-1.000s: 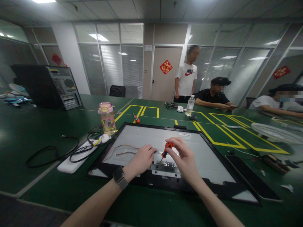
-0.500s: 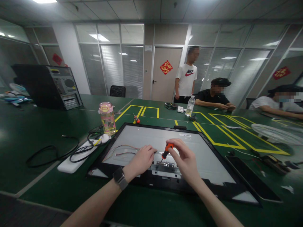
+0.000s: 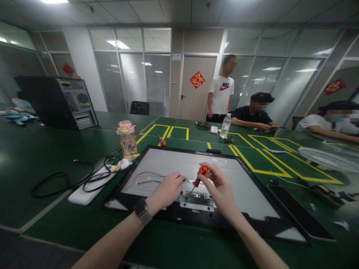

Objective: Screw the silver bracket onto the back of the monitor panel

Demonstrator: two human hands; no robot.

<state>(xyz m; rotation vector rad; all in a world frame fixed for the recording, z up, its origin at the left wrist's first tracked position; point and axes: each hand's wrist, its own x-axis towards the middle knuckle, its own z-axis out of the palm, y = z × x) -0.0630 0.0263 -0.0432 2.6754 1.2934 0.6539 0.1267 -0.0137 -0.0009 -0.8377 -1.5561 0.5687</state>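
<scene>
A flat monitor panel in a black frame lies face down on the green table in front of me. My right hand pinches a small orange-handled screwdriver, its tip down on a metal bracket near the panel's front edge. My left hand, a watch on its wrist, rests curled on the panel just left of the bracket, fingers closed beside the screwdriver tip. Thin coloured wires run across the panel to the left of that hand.
A pink-capped bottle, black cables on a white pad and a computer case stand to the left. A red screwdriver lies behind the panel. Three people are at the far right, with a water bottle. A white fan grille lies right.
The screwdriver handle has shifted slightly up and right in my right fingers. My left hand has stayed where it was.
</scene>
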